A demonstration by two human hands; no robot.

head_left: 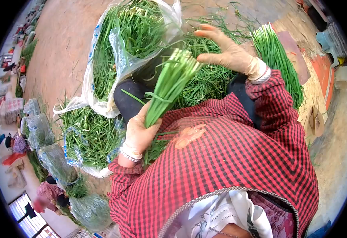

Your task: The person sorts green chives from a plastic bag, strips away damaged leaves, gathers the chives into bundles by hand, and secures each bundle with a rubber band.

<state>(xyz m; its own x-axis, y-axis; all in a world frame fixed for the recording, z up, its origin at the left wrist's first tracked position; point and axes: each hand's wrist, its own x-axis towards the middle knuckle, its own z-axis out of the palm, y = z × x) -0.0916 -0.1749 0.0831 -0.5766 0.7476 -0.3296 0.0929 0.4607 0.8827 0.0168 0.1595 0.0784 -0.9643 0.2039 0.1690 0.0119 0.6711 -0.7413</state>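
My left hand [138, 131], in a thin pale glove, is wrapped round the leafy lower part of a bunch of green chives [169, 85]. The bunch tilts up to the right, its pale cut ends at the top and a green strand around its middle. My right hand [229, 55], gloved too, is open with fingers spread, just right of those pale ends. Below it, loose chives [205, 75] lie heaped between my knees. Another neatly lined-up bunch of chives [278, 65] rests to the right of my right forearm.
A clear plastic bag [88, 89] packed with chives [132, 29] stands at the upper left. Below it lies a pile of greens [90, 139] on plastic. Wrapped bundles [48, 131] line the far left, where people [48, 192] sit. A blue stool [327, 45] stands far right.
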